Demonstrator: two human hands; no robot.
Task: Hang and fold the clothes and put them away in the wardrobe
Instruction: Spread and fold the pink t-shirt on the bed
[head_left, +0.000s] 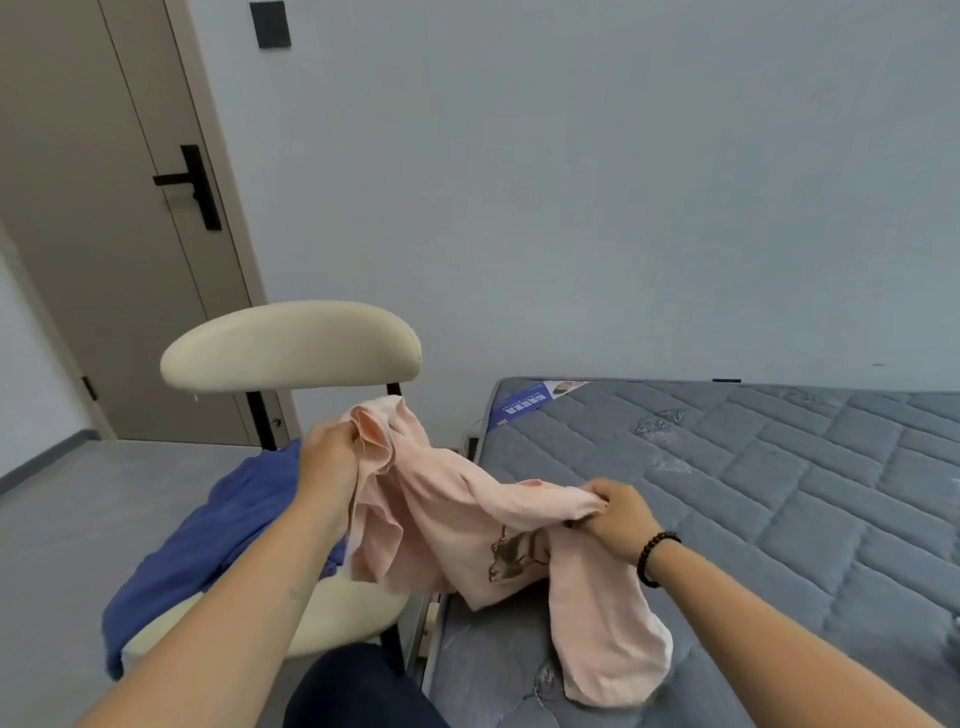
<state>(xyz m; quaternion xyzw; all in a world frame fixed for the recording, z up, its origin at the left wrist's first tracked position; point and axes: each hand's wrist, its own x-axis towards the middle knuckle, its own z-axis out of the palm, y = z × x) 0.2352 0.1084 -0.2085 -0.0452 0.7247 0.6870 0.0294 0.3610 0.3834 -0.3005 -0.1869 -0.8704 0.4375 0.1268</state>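
A pale pink garment (441, 525) with a brown print hangs stretched between my two hands, over the gap between chair and bed. My left hand (328, 457) grips one bunched edge of it up near the chair back. My right hand (613, 514), with a dark bead bracelet on the wrist, grips another edge lower and to the right. One loose end of the pink garment trails down onto the mattress (753, 493). A blue garment (208, 535) lies draped over the chair seat, partly hidden by my left forearm.
A cream padded chair (291, 345) with black legs stands left of the bed. The grey quilted mattress fills the right side. A beige door (104, 218) with a black handle is at the back left. Grey floor lies to the left.
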